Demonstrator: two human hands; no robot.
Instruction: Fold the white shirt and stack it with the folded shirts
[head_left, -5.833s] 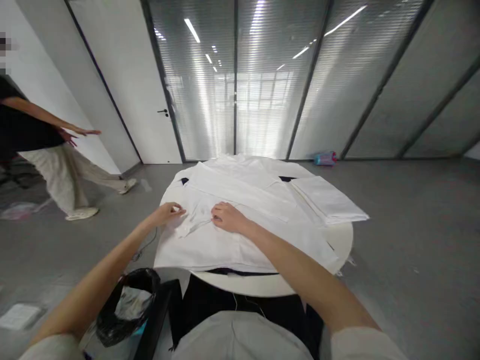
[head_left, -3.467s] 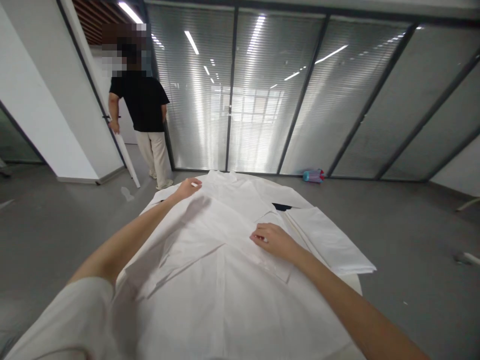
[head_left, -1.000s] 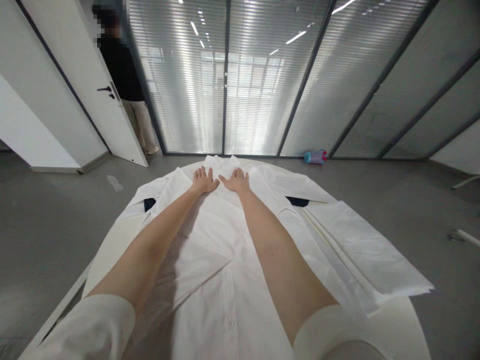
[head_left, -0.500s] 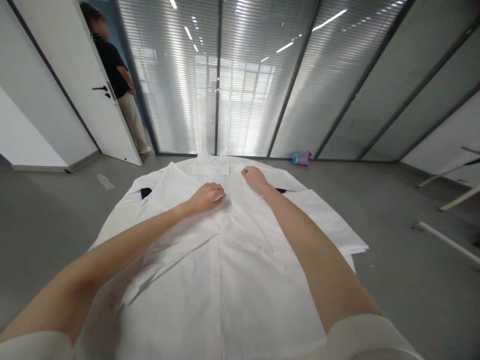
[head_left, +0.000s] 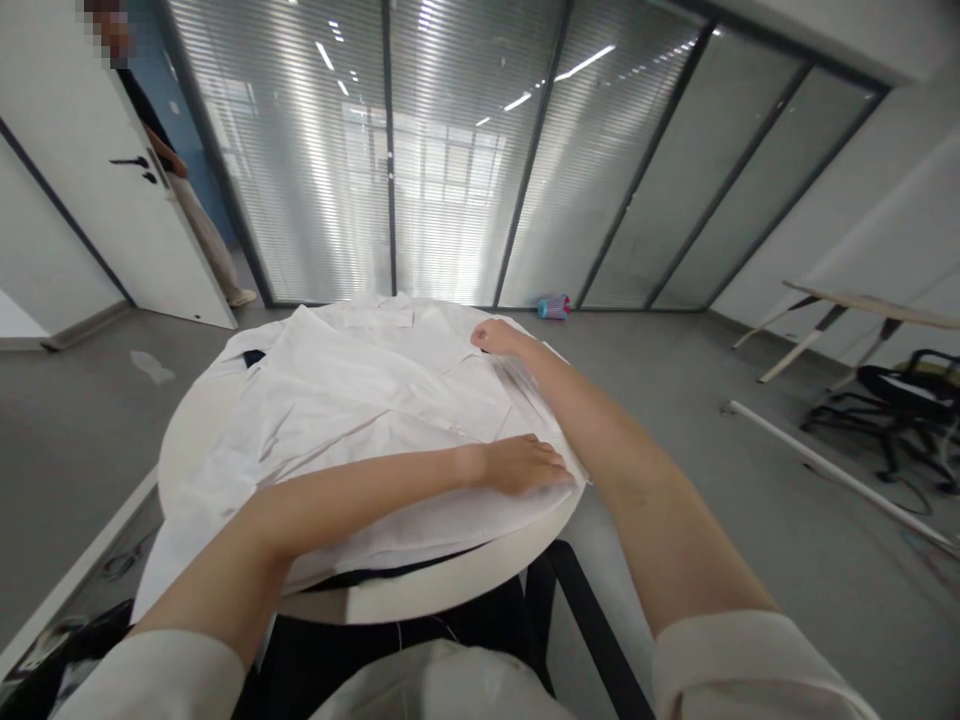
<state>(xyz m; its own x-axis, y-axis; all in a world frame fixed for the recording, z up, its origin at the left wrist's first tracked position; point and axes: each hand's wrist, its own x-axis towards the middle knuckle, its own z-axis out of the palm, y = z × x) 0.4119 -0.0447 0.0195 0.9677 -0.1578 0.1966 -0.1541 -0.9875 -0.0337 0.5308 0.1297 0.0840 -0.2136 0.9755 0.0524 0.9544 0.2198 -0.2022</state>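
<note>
A white shirt (head_left: pixel 360 375) lies spread over a round table (head_left: pixel 442 585), its collar end at the far side and creases running across the middle. My left hand (head_left: pixel 525 465) rests flat on the cloth by the near right edge, fingers stretched out. Farther off, at the shirt's upper right, my right hand (head_left: pixel 499 338) is curled closed on the fabric. Beside that wrist the cloth bunches in folds. The right forearm covers part of the shirt's right side, and the right sleeve cannot be made out.
Beyond the table stands a glass partition with blinds (head_left: pixel 450 180). A blue and pink bin (head_left: pixel 553 307) sits at its foot. A person (head_left: pixel 199 235) stands behind the door (head_left: pixel 150 200) at left. To the right are a desk (head_left: pixel 870 305), a wheeled chair (head_left: pixel 907 390) and a white bar (head_left: pixel 832 470).
My left hand has moved from the shirt's middle to its near right edge and flattened. The sleeve spread out at right no longer shows. The view has turned right, and the table's near rim now appears.
</note>
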